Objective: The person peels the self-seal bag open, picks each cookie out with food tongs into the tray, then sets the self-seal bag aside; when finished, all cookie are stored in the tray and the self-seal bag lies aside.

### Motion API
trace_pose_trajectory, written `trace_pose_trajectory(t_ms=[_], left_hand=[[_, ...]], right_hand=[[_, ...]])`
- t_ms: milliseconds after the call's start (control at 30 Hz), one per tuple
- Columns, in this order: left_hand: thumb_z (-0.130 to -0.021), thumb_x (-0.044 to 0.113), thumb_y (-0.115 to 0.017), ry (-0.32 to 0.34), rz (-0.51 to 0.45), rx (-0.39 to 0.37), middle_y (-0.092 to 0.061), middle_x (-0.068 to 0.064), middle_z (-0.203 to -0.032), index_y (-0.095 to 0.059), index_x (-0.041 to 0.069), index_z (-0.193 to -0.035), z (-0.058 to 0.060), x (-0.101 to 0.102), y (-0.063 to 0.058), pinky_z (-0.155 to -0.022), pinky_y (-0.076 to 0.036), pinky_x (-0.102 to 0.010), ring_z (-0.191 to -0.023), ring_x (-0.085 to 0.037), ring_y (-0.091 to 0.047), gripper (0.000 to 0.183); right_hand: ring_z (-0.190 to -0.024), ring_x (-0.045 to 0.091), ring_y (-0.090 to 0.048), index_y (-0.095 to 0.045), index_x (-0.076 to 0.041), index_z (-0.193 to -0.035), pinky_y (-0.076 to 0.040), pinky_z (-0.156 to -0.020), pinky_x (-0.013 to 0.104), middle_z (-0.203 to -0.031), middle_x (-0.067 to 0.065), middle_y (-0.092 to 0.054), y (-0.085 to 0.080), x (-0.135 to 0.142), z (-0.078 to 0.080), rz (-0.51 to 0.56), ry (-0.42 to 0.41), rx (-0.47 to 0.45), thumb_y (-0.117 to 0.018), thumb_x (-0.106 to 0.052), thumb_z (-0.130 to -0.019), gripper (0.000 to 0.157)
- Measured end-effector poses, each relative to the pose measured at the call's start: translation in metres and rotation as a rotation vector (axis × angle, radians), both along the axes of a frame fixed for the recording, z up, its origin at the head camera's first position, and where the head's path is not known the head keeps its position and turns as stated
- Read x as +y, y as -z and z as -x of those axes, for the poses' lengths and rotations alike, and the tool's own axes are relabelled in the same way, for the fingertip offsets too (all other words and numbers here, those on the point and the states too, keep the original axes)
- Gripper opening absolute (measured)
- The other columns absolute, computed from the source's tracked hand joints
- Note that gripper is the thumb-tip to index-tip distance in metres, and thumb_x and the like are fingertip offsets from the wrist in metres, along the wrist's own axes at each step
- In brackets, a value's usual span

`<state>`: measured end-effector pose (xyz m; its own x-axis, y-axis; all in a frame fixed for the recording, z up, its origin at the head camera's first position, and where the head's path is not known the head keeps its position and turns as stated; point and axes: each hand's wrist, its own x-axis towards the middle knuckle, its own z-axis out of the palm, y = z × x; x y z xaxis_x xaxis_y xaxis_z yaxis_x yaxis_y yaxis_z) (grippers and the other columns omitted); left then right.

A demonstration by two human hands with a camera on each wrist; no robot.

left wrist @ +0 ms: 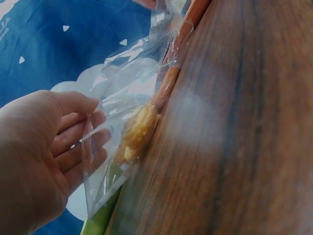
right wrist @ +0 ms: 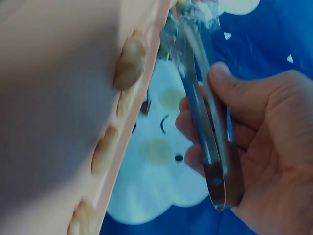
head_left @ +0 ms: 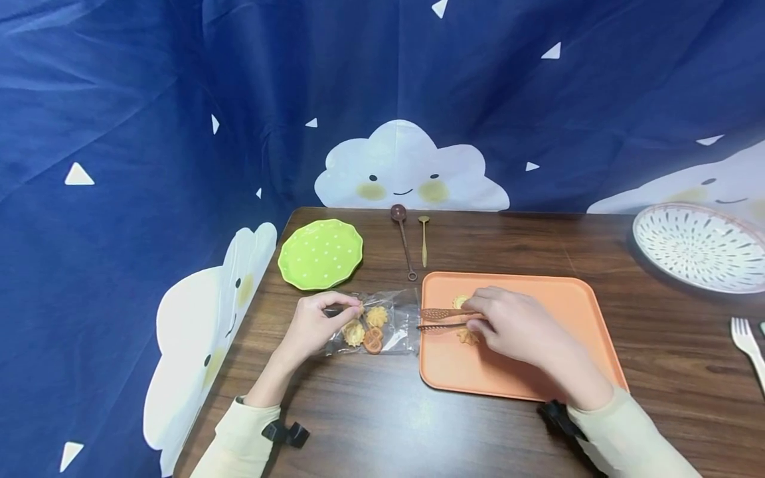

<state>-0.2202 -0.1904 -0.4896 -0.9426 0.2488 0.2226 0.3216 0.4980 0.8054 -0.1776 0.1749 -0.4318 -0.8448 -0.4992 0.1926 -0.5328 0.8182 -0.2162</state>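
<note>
My left hand (head_left: 313,326) pinches the closed end of a clear plastic bag (head_left: 397,325) between thumb and forefinger. Inside the bag lie several cookies: pale flower-shaped ones (head_left: 376,317) and a brown pretzel-shaped one (head_left: 373,340). In the left wrist view the bag film (left wrist: 124,83) stretches up from the tabletop. My right hand (head_left: 508,325) grips a pair of brown tongs (head_left: 445,313) above an orange tray (head_left: 562,292), their tips pointing left at the bag's mouth. Several cookies (right wrist: 131,61) rest on the tray, partly hidden by that hand in the head view.
A green dotted plate (head_left: 321,255) lies behind the bag. A brown long-handled spoon (head_left: 405,239) and a small gold spoon (head_left: 424,242) lie behind the tray. At the right are a white patterned plate (head_left: 705,249) and a white fork (head_left: 746,342). A blue curtain (head_left: 251,79) hangs behind the table.
</note>
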Motion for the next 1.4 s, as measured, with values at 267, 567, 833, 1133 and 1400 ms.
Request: trace_pose_trajectory(t_ms=[267,567,833,1133,1400], left_hand=[[-0.089,0.03,-0.08,0.006,0.015,0.028,-0.079,0.013,-0.095,-0.079,0.03,-0.095,-0.001,0.001,-0.002,-0.085,-0.061,-0.026,-0.097,-0.005,-0.074,0.006],[-0.088,0.033,-0.08,0.012,-0.001,0.028,-0.08,0.013,-0.096,-0.079,0.032,-0.095,0.0,0.003,-0.003,-0.087,-0.061,-0.031,-0.097,-0.005,-0.074,0.007],[-0.087,0.035,-0.08,0.016,-0.021,0.012,-0.079,0.014,-0.096,-0.078,0.035,-0.093,0.002,0.004,-0.002,-0.089,-0.062,-0.039,-0.098,-0.007,-0.074,0.006],[-0.089,0.04,-0.077,0.026,0.031,0.024,-0.079,0.016,-0.097,-0.078,0.035,-0.096,0.003,-0.001,-0.001,-0.09,-0.061,-0.036,-0.1,-0.003,-0.073,0.008],[-0.09,0.039,-0.077,0.025,0.028,0.002,-0.078,0.018,-0.097,-0.078,0.034,-0.096,0.002,-0.003,0.0,-0.091,-0.061,-0.039,-0.1,-0.002,-0.073,0.008]], right_hand=[[-0.083,0.014,-0.065,-0.071,-0.016,-0.101,-0.058,-0.073,0.04,-0.088,-0.004,-0.065,-0.001,-0.038,0.016,-0.043,-0.005,-0.005,-0.078,-0.02,-0.088,0.015],[-0.09,0.018,-0.066,-0.073,-0.012,-0.113,-0.06,-0.078,0.042,-0.094,-0.001,-0.067,0.004,-0.066,0.025,-0.059,-0.039,-0.002,-0.077,-0.02,-0.089,0.026],[-0.077,0.018,-0.064,-0.071,-0.011,-0.096,-0.057,-0.071,0.04,-0.081,-0.003,-0.064,0.003,-0.071,0.025,-0.022,-0.053,0.009,-0.078,-0.014,-0.085,0.013],[-0.078,0.021,-0.068,-0.073,-0.01,-0.095,-0.058,-0.072,0.042,-0.079,-0.002,-0.068,0.0,-0.071,0.023,-0.004,-0.062,0.044,-0.078,-0.011,-0.084,0.012],[-0.075,0.02,-0.067,-0.071,-0.013,-0.087,-0.058,-0.07,0.04,-0.079,-0.002,-0.068,-0.01,-0.057,0.022,0.02,-0.043,0.025,-0.072,-0.004,-0.082,0.01]])
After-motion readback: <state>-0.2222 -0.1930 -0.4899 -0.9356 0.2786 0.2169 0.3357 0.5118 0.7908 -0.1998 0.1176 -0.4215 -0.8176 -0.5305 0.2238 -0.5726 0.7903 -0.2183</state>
